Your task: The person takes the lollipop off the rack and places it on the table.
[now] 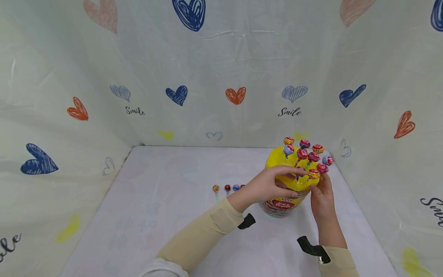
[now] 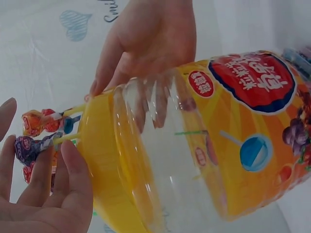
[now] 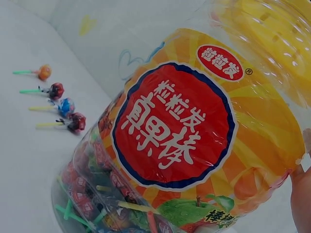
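Observation:
A clear candy jar [image 1: 282,204] with a yellow lid [image 1: 277,157] and an orange-and-red label [image 3: 175,131] leans to the right on the table. Several wrapped lollipops [image 1: 302,154] stand with their sticks in the lid. My left hand [image 1: 264,182] is at the lid, its fingers around a purple-wrapped lollipop [image 2: 30,149] whose stick meets the lid. On the jar's right side, my right hand [image 1: 322,198] grips it just below the lid; some of its fingers show through the clear wall in the left wrist view. More lollipops lie inside the jar's lower part.
Left of the jar, several lollipops lie in a row on the white table [image 1: 155,231], among them an orange one [image 3: 44,72] and a blue one [image 3: 65,107]. A curtain [image 1: 207,69] printed with hearts hangs behind the table and at both sides.

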`<state>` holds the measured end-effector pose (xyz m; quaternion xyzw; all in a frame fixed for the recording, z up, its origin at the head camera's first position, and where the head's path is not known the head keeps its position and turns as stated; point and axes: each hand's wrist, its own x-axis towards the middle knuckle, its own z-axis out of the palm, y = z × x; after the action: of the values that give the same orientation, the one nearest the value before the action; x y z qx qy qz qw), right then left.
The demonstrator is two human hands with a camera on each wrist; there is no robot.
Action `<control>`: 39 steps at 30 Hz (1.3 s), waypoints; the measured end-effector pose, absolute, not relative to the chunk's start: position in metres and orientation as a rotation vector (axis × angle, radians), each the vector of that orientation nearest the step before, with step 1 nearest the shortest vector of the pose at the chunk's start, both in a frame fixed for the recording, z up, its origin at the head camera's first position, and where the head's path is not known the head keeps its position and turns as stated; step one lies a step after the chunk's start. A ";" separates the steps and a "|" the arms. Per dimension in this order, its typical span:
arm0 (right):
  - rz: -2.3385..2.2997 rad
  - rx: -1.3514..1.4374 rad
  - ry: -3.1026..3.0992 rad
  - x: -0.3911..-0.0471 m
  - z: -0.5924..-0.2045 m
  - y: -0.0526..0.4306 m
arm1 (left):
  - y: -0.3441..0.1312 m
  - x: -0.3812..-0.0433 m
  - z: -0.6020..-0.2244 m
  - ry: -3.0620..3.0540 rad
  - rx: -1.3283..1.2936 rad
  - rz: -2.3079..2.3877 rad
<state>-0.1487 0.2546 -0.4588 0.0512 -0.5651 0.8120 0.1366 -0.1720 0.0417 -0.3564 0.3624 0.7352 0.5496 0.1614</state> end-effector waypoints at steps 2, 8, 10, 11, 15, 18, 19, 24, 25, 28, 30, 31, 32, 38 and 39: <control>2.349 0.148 -1.640 -0.149 -0.459 0.255 | 0.042 -0.171 -0.357 2.121 1.017 1.583; 2.354 0.145 -1.635 -0.149 -0.460 0.254 | 0.041 -0.172 -0.357 2.129 0.950 1.695; 2.358 0.139 -1.636 -0.148 -0.460 0.254 | 0.038 -0.172 -0.356 2.111 0.929 1.750; 2.359 0.138 -1.638 -0.148 -0.460 0.254 | 0.035 -0.173 -0.356 2.105 0.921 1.775; 2.356 0.146 -1.633 -0.149 -0.459 0.254 | 0.025 -0.177 -0.357 2.112 0.894 1.838; 2.353 0.147 -1.623 -0.149 -0.459 0.255 | 0.016 -0.179 -0.360 2.114 0.860 1.856; 2.353 0.143 -1.621 -0.149 -0.459 0.255 | 0.013 -0.180 -0.363 2.112 0.848 1.860; 2.348 0.141 -1.614 -0.149 -0.459 0.254 | -0.003 -0.184 -0.379 2.131 0.779 1.865; 2.347 0.141 -1.612 -0.149 -0.459 0.254 | -0.007 -0.185 -0.383 2.141 0.763 1.864; 2.343 0.145 -1.595 -0.150 -0.459 0.252 | -0.019 -0.186 -0.393 2.166 0.722 1.862; 2.350 0.153 -1.586 -0.150 -0.459 0.252 | -0.029 -0.187 -0.402 2.182 0.685 1.864; 2.351 0.158 -1.583 -0.150 -0.459 0.252 | -0.033 -0.188 -0.407 2.184 0.666 1.869; 2.352 0.161 -1.583 -0.150 -0.458 0.251 | -0.038 -0.188 -0.412 2.189 0.645 1.872; 2.357 0.158 -1.590 -0.150 -0.459 0.252 | -0.072 -0.189 -0.446 2.252 0.452 1.873; 2.357 0.158 -1.588 -0.150 -0.459 0.252 | -0.077 -0.189 -0.452 2.261 0.410 1.873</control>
<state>-0.1500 0.2522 -0.4589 0.0551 -0.5517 0.8191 0.1469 -0.1889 -0.0769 -0.4524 0.1378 0.7597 0.6294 0.0884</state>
